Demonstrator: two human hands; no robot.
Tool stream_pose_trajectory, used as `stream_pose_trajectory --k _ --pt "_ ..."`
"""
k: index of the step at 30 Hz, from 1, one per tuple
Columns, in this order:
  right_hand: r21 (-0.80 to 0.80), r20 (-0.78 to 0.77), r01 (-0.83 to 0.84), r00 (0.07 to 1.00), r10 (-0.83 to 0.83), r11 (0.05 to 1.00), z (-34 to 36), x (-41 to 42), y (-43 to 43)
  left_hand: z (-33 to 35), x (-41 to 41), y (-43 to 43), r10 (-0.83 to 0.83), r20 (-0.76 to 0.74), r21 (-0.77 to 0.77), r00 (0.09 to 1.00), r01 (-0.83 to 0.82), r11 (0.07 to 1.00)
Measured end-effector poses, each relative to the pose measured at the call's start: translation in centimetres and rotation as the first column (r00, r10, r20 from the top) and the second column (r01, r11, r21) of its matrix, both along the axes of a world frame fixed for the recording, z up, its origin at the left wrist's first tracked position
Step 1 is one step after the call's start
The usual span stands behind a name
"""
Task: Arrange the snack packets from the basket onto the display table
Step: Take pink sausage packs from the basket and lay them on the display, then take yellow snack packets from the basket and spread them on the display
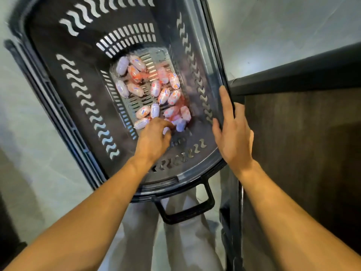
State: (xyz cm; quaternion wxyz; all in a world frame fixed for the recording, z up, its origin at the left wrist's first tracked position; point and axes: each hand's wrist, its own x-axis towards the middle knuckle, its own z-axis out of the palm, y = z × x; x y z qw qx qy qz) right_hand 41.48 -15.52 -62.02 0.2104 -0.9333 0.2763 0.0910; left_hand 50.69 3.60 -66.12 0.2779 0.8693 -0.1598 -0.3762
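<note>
A deep black plastic basket [64,122] stands on the floor below me. Several small pink, white and purple snack packets [156,89] lie scattered on its slotted bottom. My left hand [154,137] reaches down inside at the near end of the pile, its fingers curled around a packet [167,131] that is mostly hidden under them. My right hand [234,132] rests on the basket's right rim with its fingers spread, holding nothing. The image is blurred around the near packets.
A dark display table [304,75] with a wood-grain side panel stands immediately right of the basket, touching its rim. The basket's handle [187,208] hangs toward me. Pale floor tiles lie to the left, and my light trousers show below.
</note>
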Motion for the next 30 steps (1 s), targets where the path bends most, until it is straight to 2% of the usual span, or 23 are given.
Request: stream_pose_trajectory --k 4,6,11,16,20,23,26,30 --pt "-0.036 -0.165 -0.068 0.984 0.061 0.997 4.2 1.0 0.0 6.7 0.9 1.9 -0.027 0.019 0.104 0.999 0.025 0.994" --pt "-0.051 -0.192 -0.067 0.98 0.056 0.996 8.1 2.2 0.1 11.1 1.9 2.5 -0.027 0.022 0.122 0.999 0.024 0.992" --pt "-0.111 -0.198 -0.142 0.973 0.118 0.984 21.4 4.3 1.1 25.0 4.8 2.7 -0.107 0.158 0.125 0.982 0.087 0.988" --pt "-0.178 -0.228 -0.279 0.944 0.236 0.944 36.4 3.3 2.3 40.8 6.1 2.9 -0.229 0.311 0.098 0.922 0.208 0.973" --pt "-0.269 -0.154 -0.206 0.973 0.169 0.941 46.2 1.1 3.7 50.2 5.7 3.1 -0.276 0.415 0.042 0.867 0.285 0.958" --pt "-0.317 -0.108 -0.1 0.992 0.069 0.943 51.9 -1.5 5.1 54.2 5.1 3.2 -0.335 0.487 -0.014 0.807 0.391 0.92" --pt "-0.351 -0.03 0.075 0.995 -0.091 0.933 56.0 -4.8 7.0 56.7 4.5 3.0 -0.446 0.549 -0.029 0.707 0.548 0.836" --pt "-0.336 0.076 0.327 0.944 -0.321 0.883 59.3 -10.0 10.1 59.2 2.4 2.0 -0.565 0.619 -0.049 0.546 0.744 0.666"
